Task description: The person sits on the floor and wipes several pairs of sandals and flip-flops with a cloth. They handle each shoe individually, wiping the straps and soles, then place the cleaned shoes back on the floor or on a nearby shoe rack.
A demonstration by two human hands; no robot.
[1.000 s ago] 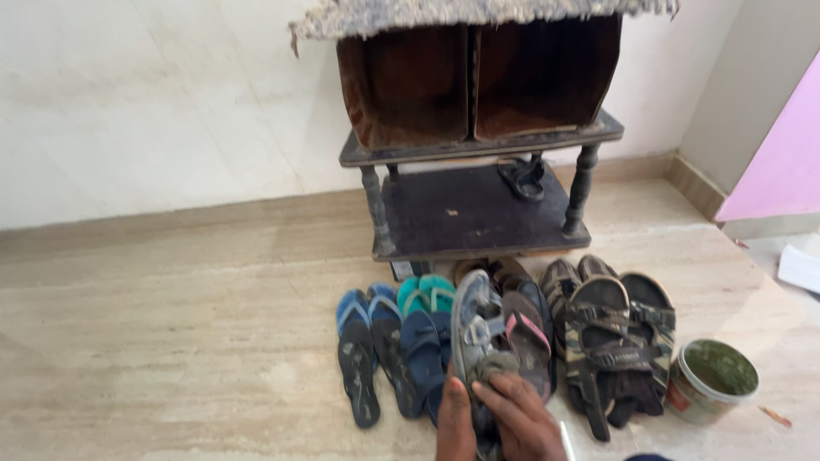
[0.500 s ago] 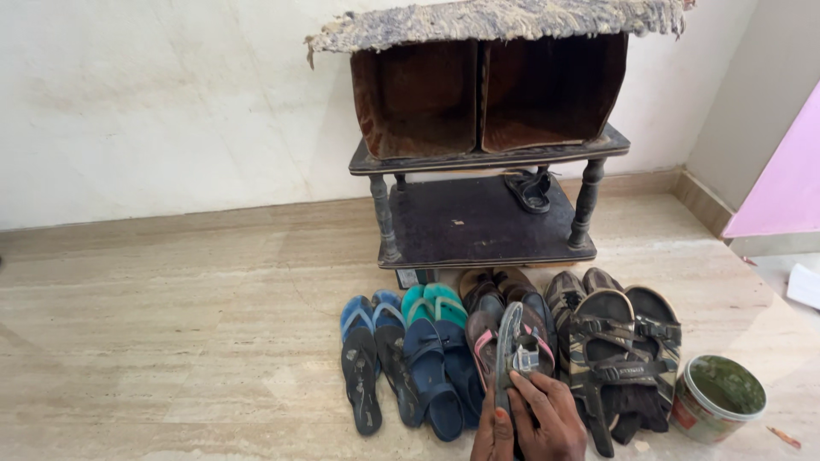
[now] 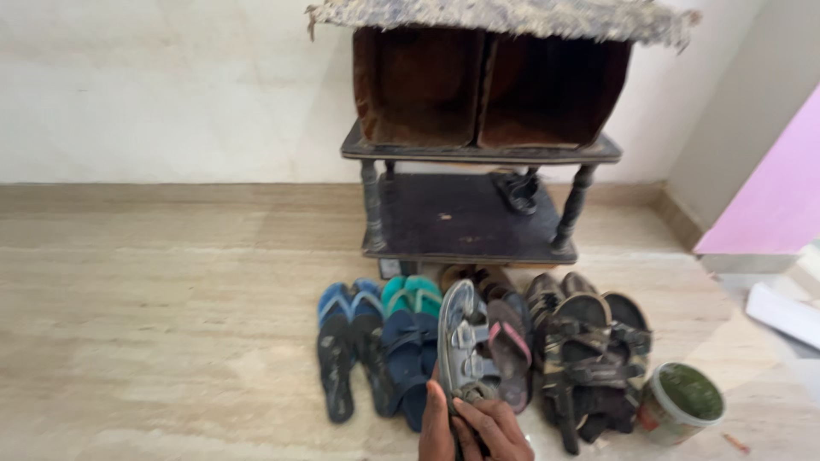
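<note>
A grey strapped sandal (image 3: 462,346) stands tipped on its edge in the row of footwear on the floor. At the bottom edge of the head view, both my hands close around its heel end. My left hand (image 3: 436,427) presses against the left side. My right hand (image 3: 498,424) curls its fingers over the heel from the right. Left of the sandal lie a teal and navy pair (image 3: 410,341) and a blue flip-flop pair (image 3: 342,341). A dark slipper with a pink strap (image 3: 510,346) lies to the right.
A dark wooden shoe rack (image 3: 465,218) stands against the white wall, with one black sandal (image 3: 517,189) on its lower shelf. Camouflage strapped sandals (image 3: 589,358) and a green-topped round tub (image 3: 682,401) lie at the right. A pink panel (image 3: 769,196) and white sheet (image 3: 781,312) are at far right.
The view has shifted, so the rack and footwear sit further right in frame. My hands have tipped the grey sandal from flat onto its edge, still gripping its heel.
</note>
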